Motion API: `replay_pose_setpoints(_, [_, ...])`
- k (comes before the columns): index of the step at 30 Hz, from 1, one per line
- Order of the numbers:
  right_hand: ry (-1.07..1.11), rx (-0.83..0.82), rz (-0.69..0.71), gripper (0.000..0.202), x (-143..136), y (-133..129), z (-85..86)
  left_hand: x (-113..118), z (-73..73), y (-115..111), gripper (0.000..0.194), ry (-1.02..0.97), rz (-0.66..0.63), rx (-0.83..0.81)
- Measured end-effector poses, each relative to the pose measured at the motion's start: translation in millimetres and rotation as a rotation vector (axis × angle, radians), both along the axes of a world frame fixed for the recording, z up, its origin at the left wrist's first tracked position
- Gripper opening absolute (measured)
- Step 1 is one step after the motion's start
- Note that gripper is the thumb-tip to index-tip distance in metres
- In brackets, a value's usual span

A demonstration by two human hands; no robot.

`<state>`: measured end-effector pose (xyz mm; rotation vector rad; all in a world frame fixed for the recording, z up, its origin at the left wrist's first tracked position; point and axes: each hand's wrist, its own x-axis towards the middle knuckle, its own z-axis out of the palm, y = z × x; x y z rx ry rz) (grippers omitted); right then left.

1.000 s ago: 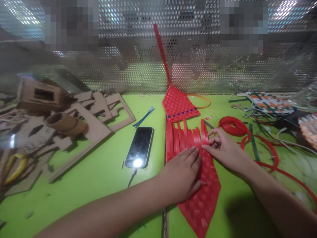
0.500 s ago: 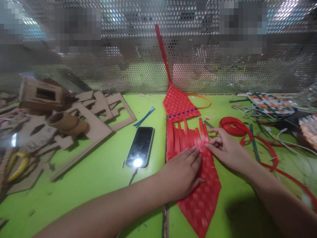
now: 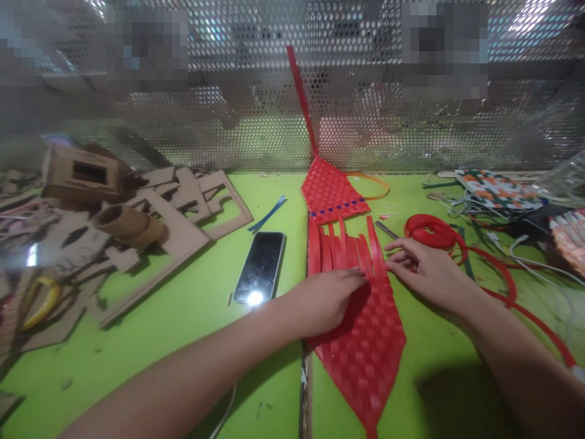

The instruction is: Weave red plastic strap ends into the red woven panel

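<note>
A red woven strip piece [image 3: 365,341] lies on the green table, its lower end tapering to a point and its upper strips loose. My left hand [image 3: 326,302] rests across its weave, fingers stretched to the right just below the loose strips; its thumb is hidden. At the piece's right edge, my right hand [image 3: 423,271] hovers with fingers half bent and apart, holding nothing that I can see. Above the loose strips sits a second red woven part [image 3: 331,186] with a blue-checked band and a long red strip [image 3: 301,100] rising from its tip.
Beside my right hand are a coil of red strapping [image 3: 429,230] and a small metal tool [image 3: 386,229]. A lit phone [image 3: 260,265] lies left of the weave. Cardboard pieces [image 3: 178,225] crowd the left. A perforated metal panel [image 3: 256,134] closes off the back.
My left hand has lifted and tilted off the lower weave, uncovering more of it. My right hand has shifted slightly right, away from the strips.
</note>
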<state>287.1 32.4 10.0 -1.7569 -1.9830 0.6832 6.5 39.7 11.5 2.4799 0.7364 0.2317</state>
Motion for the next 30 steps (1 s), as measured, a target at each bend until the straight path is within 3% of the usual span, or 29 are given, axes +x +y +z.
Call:
replay_pose_setpoints(6, [-0.097,0.108,-0.057,0.024,4.1,-0.1,3.5,-3.6,1.5,5.2,0.032,-0.187,0.248,0.053])
replay_pose_setpoints(12, [-0.203,0.223,-0.069,0.023,4.7,1.6,6.4,-12.0,7.4,15.5,0.027,-0.278,0.350,0.135])
replay_pose_setpoints(18, [-0.197,0.221,-0.020,0.023,4.7,1.2,6.1,-19.6,22.2,22.4,0.025,-0.272,0.422,0.144])
replay_pose_setpoints(26, [-0.148,0.170,0.075,0.020,-10.2,-0.9,6.9,-24.0,45.0,19.8,0.028,-0.228,0.499,0.060])
replay_pose_setpoints(30, [-0.121,0.163,0.113,0.019,-12.5,0.6,1.7,-34.2,49.7,16.7,0.028,-0.215,0.531,0.005])
